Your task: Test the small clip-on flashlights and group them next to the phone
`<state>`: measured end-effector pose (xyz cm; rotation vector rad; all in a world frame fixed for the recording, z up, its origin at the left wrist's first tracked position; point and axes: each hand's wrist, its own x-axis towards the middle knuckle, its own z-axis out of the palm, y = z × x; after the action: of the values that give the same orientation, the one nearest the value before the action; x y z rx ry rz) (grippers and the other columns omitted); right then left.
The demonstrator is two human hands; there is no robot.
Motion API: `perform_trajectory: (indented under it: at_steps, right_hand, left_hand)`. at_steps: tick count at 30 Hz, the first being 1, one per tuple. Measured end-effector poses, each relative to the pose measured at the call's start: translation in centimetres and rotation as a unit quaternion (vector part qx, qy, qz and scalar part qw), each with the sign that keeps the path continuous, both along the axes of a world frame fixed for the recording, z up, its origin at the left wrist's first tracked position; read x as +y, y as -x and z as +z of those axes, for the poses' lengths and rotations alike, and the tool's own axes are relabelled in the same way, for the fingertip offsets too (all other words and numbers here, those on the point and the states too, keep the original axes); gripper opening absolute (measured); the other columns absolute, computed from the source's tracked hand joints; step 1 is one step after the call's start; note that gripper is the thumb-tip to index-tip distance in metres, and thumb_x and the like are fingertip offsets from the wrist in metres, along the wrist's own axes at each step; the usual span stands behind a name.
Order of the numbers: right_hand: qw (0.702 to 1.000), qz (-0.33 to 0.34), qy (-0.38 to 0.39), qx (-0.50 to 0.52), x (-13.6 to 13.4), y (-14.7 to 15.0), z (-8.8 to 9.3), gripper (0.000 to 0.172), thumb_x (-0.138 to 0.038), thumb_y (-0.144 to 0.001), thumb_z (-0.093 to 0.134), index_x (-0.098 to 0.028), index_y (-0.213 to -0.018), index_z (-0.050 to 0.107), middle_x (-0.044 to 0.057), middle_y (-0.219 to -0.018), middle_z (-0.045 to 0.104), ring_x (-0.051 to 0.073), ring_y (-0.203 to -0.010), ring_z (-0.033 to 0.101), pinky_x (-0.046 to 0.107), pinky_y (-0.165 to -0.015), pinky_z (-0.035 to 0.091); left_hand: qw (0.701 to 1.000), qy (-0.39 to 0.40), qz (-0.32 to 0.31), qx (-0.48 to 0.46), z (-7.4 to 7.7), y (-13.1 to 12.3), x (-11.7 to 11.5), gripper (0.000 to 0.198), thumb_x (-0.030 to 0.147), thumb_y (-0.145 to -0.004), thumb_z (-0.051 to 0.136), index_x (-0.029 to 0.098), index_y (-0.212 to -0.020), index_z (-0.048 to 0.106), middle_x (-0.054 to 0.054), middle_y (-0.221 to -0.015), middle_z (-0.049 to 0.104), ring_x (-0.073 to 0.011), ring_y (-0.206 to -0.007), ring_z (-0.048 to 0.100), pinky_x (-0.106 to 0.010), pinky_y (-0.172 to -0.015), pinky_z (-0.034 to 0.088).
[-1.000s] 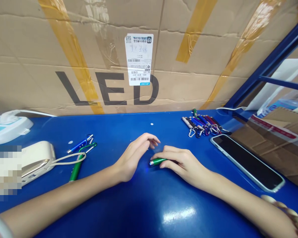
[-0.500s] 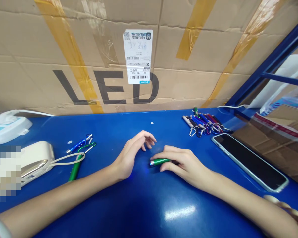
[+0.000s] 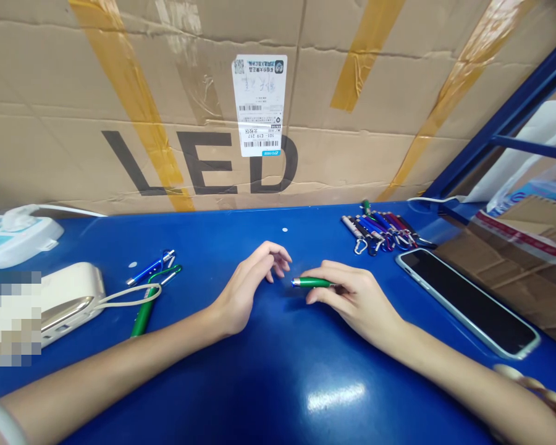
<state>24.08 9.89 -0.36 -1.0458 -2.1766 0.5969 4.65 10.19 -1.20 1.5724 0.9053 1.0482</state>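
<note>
My right hand [image 3: 352, 290] grips a small green flashlight [image 3: 312, 282] between thumb and fingers, its silver end with a bluish glow pointing left. My left hand [image 3: 250, 284] rests on the blue table, fingers loosely curved and apart, holding nothing, just left of the flashlight's tip. Beyond my left forearm lie a green flashlight [image 3: 141, 316] with a clip, partly hidden by the arm, and a blue flashlight [image 3: 143, 272]. At the back right, several flashlights with carabiners [image 3: 382, 230] lie in a row.
A phone [image 3: 467, 303] lies at the right beside cardboard [image 3: 528, 266]. At the left are a white power bank [image 3: 74, 303] with a looped cable and a power strip [image 3: 23, 238]. A large cardboard box [image 3: 204, 80] stands behind the blue table [image 3: 259, 383].
My right hand has moved right and slightly away from me with the green flashlight, whose tip is now farther from my left hand. My left hand has hardly moved.
</note>
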Motion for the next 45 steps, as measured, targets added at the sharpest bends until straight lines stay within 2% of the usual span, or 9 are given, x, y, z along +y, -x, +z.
perform_trajectory:
  at_steps: [10, 20, 25, 34, 40, 45]
  right_hand:
    - [1.000, 0.003, -0.014, -0.002, 0.13, 0.00, -0.16, 0.044, -0.057, -0.085, 0.047, -0.021, -0.089, 0.073, 0.000, -0.067, 0.060, 0.009, -0.053, 0.051, 0.021, -0.053, 0.039]
    - [1.000, -0.001, 0.007, -0.013, 0.12, 0.08, -0.15, 0.037, -0.054, -0.084, 0.052, -0.023, -0.088, 0.073, 0.000, -0.067, 0.060, 0.009, -0.053, 0.051, 0.021, -0.052, 0.040]
    - [0.999, 0.012, 0.026, -0.026, 0.28, -0.08, -0.25, 0.030, -0.047, -0.087, 0.052, -0.024, -0.092, 0.071, 0.000, -0.074, 0.062, 0.011, -0.060, 0.054, 0.022, -0.058, 0.042]
    - [0.998, 0.043, 0.019, -0.038, -0.09, -0.01, -0.28, 0.037, -0.052, -0.087, 0.047, -0.025, -0.095, 0.071, 0.000, -0.072, 0.062, 0.011, -0.062, 0.056, 0.021, -0.060, 0.041]
    - [0.999, 0.025, 0.009, -0.030, 0.11, -0.11, -0.11, 0.037, -0.050, -0.090, 0.044, -0.024, -0.093, 0.071, 0.001, -0.076, 0.065, 0.012, -0.064, 0.058, 0.022, -0.061, 0.043]
    - [0.999, 0.018, 0.044, -0.022, 0.06, -0.08, 0.09, 0.032, -0.043, -0.092, 0.044, -0.022, -0.091, 0.069, 0.001, -0.083, 0.071, 0.014, -0.072, 0.064, 0.022, -0.065, 0.045]
  left_hand:
    - [1.000, 0.006, 0.009, -0.009, 0.27, -0.13, 0.05, 0.030, 0.039, -0.092, 0.030, 0.019, -0.087, 0.051, -0.003, -0.084, 0.054, -0.0184, -0.080, 0.050, -0.030, -0.070, 0.036]
    - [1.000, 0.000, 0.008, -0.003, 0.16, -0.06, 0.03, 0.031, 0.039, -0.092, 0.029, 0.019, -0.087, 0.051, -0.003, -0.085, 0.055, -0.0183, -0.080, 0.051, -0.029, -0.070, 0.037]
    - [1.000, -0.005, 0.006, 0.002, 0.10, -0.08, 0.05, 0.030, 0.039, -0.092, 0.029, 0.019, -0.086, 0.051, -0.003, -0.085, 0.055, -0.0182, -0.080, 0.051, -0.029, -0.071, 0.037]
    - [1.000, -0.012, -0.002, 0.016, 0.16, 0.00, -0.09, 0.029, 0.037, -0.092, 0.028, 0.019, -0.090, 0.051, -0.004, -0.087, 0.055, -0.0189, -0.083, 0.051, -0.030, -0.072, 0.037]
    - [1.000, -0.012, -0.006, 0.021, 0.31, 0.02, -0.07, 0.030, 0.037, -0.092, 0.027, 0.019, -0.089, 0.050, -0.004, -0.087, 0.054, -0.0186, -0.082, 0.051, -0.030, -0.072, 0.036]
    - [1.000, 0.000, 0.000, 0.019, 0.40, -0.10, 0.02, 0.029, 0.035, -0.091, 0.027, 0.018, -0.088, 0.050, -0.004, -0.087, 0.054, -0.0186, -0.082, 0.050, -0.031, -0.071, 0.036]
